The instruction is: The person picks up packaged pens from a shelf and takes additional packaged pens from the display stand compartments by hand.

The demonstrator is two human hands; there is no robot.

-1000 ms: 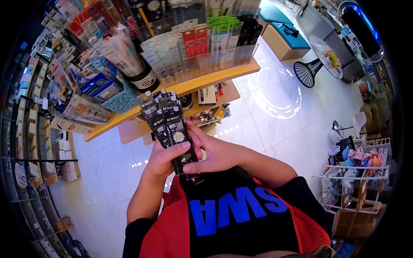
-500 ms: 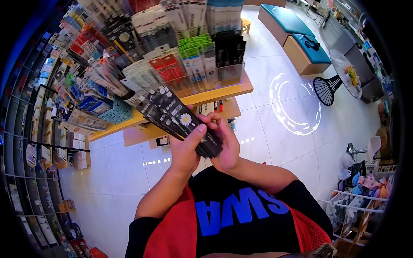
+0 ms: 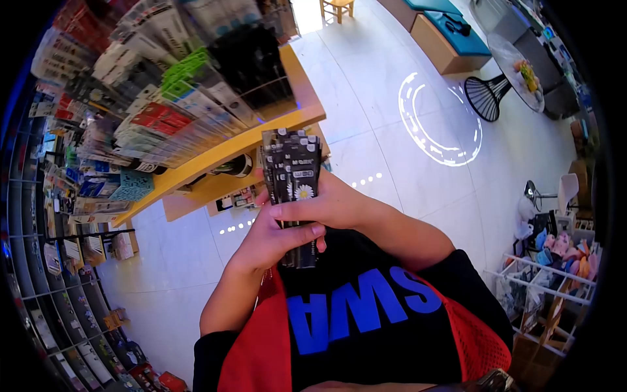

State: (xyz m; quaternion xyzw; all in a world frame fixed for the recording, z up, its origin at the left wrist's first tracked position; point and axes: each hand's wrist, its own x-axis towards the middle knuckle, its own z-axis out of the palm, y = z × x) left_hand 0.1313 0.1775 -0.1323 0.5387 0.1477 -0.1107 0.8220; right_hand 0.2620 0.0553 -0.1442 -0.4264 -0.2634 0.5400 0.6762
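Note:
A stack of black packets (image 3: 292, 170) with a white daisy print stands nearly upright in front of my chest. My left hand (image 3: 274, 234) is wrapped round its lower part from the left side, thumb across the front. From the right, my right hand (image 3: 323, 202) also grips the stack, its thumb lying over the front just above the other thumb. Some fingers of both hands are hidden behind the packets. Beyond the stack is a wooden shelf (image 3: 228, 147) bearing clear dividers with red packets (image 3: 160, 117), green-topped packets (image 3: 185, 72) and black packets (image 3: 251, 62).
A blue basket (image 3: 132, 185) sits at the shelf's left end. Tall racks (image 3: 62, 294) line the far left. A black wire stand (image 3: 486, 98) is at the upper right, near a teal-topped bench (image 3: 457, 32). A white wire rack (image 3: 548, 281) stands at the right.
The packets have turned from a leftward slant to nearly upright, and my hands have shifted their grip round them. The shelf has moved left and down in view.

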